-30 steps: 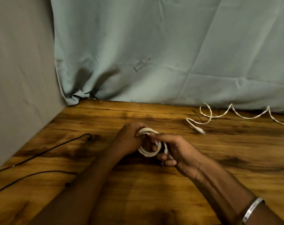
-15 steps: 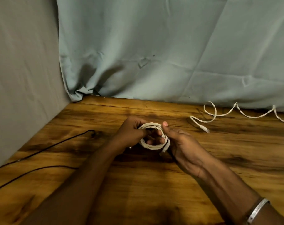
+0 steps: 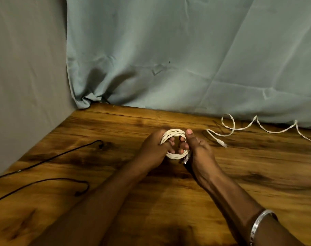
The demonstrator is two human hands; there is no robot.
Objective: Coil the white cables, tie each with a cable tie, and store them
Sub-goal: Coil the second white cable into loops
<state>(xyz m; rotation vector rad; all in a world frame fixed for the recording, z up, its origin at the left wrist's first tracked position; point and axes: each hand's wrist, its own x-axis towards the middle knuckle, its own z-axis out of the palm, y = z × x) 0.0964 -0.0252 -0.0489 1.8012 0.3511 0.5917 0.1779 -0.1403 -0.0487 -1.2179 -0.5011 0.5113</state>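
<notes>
You grip a coiled white cable point(image 3: 174, 139) in both hands above the table point(image 3: 248, 174), left hand point(image 3: 153, 150) and right hand point(image 3: 198, 151) curled round its loops. No tie shows yet; a second white cable point(image 3: 248, 128) lies uncoiled nearby.

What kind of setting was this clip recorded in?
Probably a makeshift recording corner, not a workshop: a wooden table against a draped pale cloth backdrop, with a plain grey wall to the left.
</notes>
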